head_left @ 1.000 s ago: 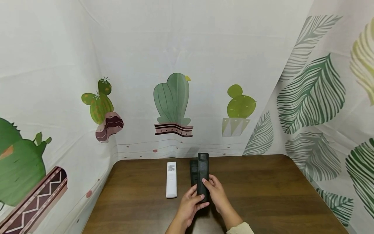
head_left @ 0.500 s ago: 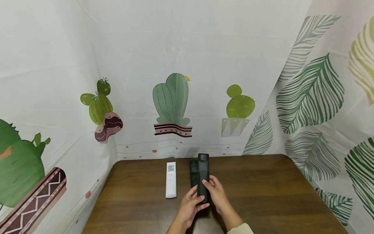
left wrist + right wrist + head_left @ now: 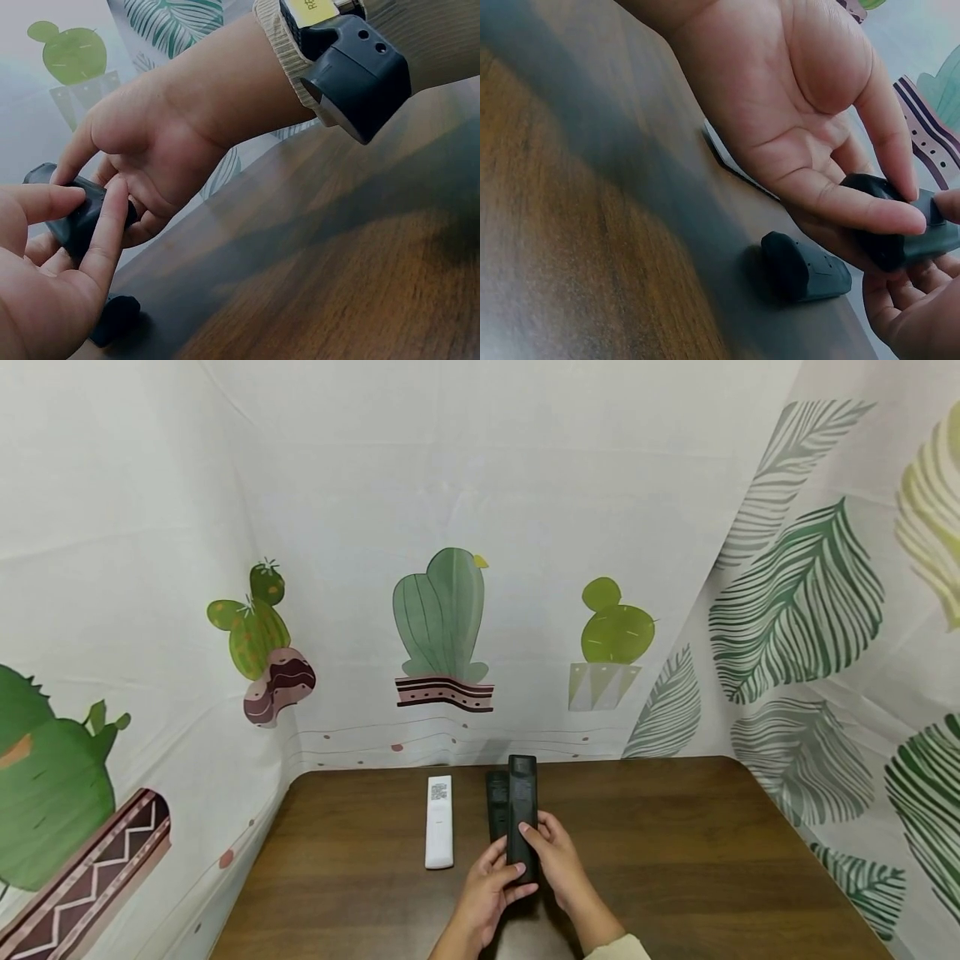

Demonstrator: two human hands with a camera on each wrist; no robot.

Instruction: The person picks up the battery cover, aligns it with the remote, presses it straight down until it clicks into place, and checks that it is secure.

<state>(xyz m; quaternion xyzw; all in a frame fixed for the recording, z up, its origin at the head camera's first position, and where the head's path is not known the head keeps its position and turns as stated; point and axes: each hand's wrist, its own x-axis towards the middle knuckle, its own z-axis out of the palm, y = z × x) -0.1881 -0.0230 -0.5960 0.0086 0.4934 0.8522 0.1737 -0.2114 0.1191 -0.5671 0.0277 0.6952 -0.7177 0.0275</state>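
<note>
Both of my hands hold a black remote control (image 3: 522, 789) above the table, its far end pointing away from me. My left hand (image 3: 483, 893) grips the near end, thumb on top and little finger across the end, as the right wrist view shows. Farther up the right edge, my right hand (image 3: 562, 864) holds it with the thumb on the upper face. A second black remote (image 3: 817, 277) lies on the table beneath and to the left, partly hidden by the held one in the head view. To their left lies a white remote (image 3: 439, 831) with a printed label.
The brown wooden table (image 3: 360, 910) has rounded far corners. Behind it hangs a white cloth (image 3: 525, 485) printed with cacti; leaves are printed on the right side. A wrist camera (image 3: 360, 82) sits on my right forearm.
The held black remote has dropped very slightly toward me, the right hand with it. Both hands keep the same grip, and the two remotes on the table have not moved.
</note>
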